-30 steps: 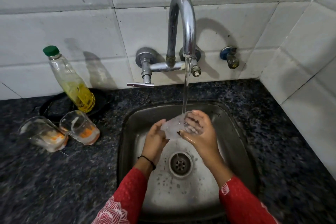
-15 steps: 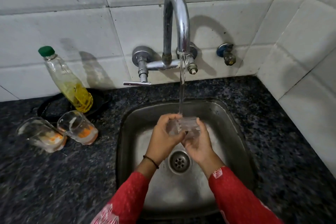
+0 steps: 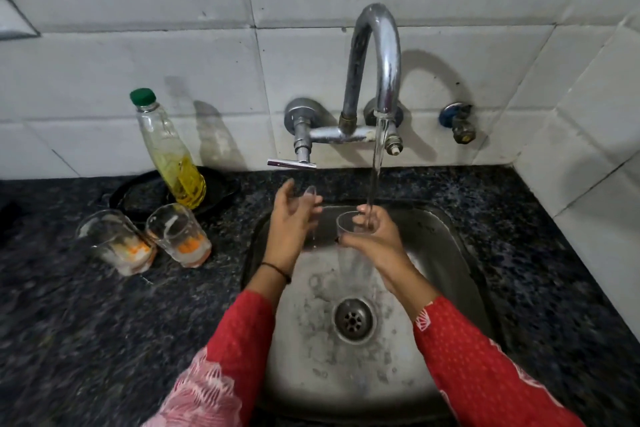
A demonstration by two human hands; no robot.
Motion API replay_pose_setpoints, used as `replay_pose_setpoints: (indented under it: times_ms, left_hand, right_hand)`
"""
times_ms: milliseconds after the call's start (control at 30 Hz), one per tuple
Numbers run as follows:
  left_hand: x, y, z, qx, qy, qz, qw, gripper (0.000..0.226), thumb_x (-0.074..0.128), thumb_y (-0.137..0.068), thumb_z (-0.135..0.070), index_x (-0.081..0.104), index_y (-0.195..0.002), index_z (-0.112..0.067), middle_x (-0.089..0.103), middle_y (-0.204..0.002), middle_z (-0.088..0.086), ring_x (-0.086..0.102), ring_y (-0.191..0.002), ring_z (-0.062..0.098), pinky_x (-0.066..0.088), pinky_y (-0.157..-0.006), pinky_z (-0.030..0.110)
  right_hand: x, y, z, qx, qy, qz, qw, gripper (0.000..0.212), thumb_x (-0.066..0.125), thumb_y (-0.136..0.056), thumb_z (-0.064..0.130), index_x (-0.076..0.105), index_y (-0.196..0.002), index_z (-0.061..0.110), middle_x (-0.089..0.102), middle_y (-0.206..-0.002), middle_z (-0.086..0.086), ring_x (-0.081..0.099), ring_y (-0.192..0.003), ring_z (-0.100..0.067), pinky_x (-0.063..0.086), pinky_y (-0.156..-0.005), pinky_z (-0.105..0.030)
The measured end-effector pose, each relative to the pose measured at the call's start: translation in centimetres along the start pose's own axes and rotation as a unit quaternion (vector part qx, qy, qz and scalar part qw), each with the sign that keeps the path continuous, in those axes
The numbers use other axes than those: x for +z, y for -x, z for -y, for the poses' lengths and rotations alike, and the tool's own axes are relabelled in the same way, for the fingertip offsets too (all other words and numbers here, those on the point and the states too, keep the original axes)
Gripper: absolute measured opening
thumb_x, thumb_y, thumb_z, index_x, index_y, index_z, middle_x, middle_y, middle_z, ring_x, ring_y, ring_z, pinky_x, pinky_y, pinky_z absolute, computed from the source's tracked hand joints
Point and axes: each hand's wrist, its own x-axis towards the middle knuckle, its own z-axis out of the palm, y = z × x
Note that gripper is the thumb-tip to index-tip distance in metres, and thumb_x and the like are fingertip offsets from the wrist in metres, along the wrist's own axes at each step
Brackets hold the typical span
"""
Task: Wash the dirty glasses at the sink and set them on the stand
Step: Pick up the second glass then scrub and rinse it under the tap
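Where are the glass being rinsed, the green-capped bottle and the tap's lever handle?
glass being rinsed (image 3: 355, 265): head view, clear wall well below the rim.
green-capped bottle (image 3: 183, 180): head view, yellow liquid in its lower body.
lever handle (image 3: 291, 163): head view, middle of the flat bar.

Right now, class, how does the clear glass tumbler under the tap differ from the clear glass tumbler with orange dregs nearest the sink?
The clear glass tumbler under the tap is held in the right hand over the steel sink; the clear glass tumbler with orange dregs stands untouched on the dark counter. The first shows no orange; the second has orange residue at its base. Both are clear, tapered, mouth up.
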Motion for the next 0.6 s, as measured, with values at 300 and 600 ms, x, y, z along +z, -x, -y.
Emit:
replay_pose_setpoints:
  times_ms: [300,600]
  left_hand:
    - [1.9,-3.2,-4.9,0.186,-0.527,-0.13,0.819,0.041,0.051,-0.092,-0.042,0.045,-0.12,-0.013,0.069,-0.092,0.014,0.065,-0.084,0.035,0.042,-0.064,0.036]
    - [2.8,-2.2,-11.8,0.288,-0.467,-0.122,0.827,0.02,0.048,-0.096,-0.031,0.061,-0.099,-0.016,0.071,-0.082,0.01,0.065,-0.072,0.027,0.052,-0.066,0.036]
  right_hand:
    - [-1.2,0.9,2.0,-0.082,-0.013,0.003,0.997,0.06,0.079,-0.064,-0.006,0.051,-0.11,0.021,0.063,-0.103,0.0,0.062,-0.092,-0.009,0.048,-0.073,-0.014]
    - [-0.7,2.5,3.2,-0.065,0.002,0.006,0.998,0.061,0.08,-0.068,0.003,0.05,-0.118,0.02,0.06,-0.106,0.002,0.059,-0.092,-0.006,0.047,-0.069,-0.019]
